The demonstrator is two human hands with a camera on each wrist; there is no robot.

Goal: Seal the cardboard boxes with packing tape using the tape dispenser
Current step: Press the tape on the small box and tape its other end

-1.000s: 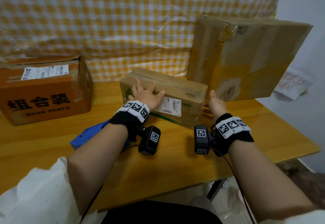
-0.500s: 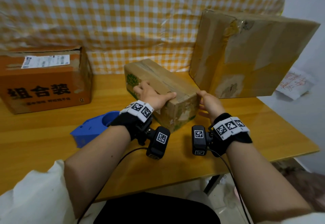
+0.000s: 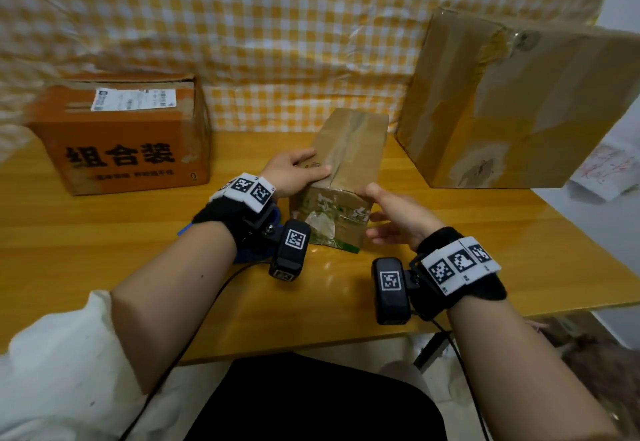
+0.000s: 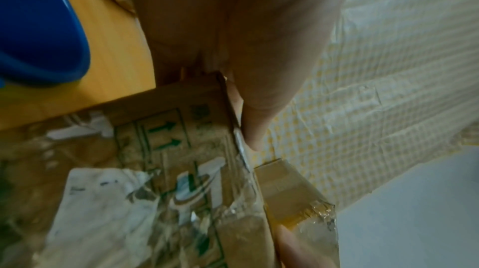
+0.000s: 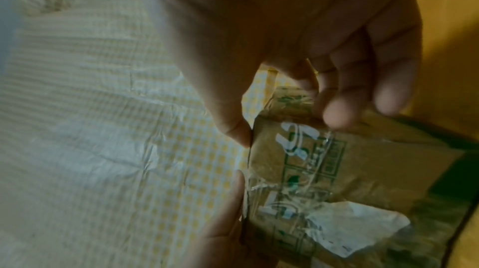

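A small brown cardboard box point(image 3: 349, 143) lies lengthwise on the wooden table point(image 3: 104, 253), its near end covered in torn label and old clear tape point(image 5: 362, 159). My left hand point(image 3: 294, 172) grips its near left corner, thumb along the top edge point(image 4: 246, 118). My right hand point(image 3: 394, 212) holds the near right corner, thumb on the top edge and fingers curled at the side. The blue tape dispenser point(image 4: 39, 26) sits on the table under my left wrist, and only a sliver point(image 3: 185, 230) shows in the head view.
An orange printed box point(image 3: 121, 150) stands at the back left. A large taped cardboard box point(image 3: 502, 105) leans at the back right. A yellow checked cloth point(image 3: 277, 42) hangs behind. A paper note point(image 3: 602, 170) is on the right wall.
The small box has been swung round from lying crosswise to pointing its end at me. Both hands have shifted onto its near corners. My left wrist now covers the dispenser.
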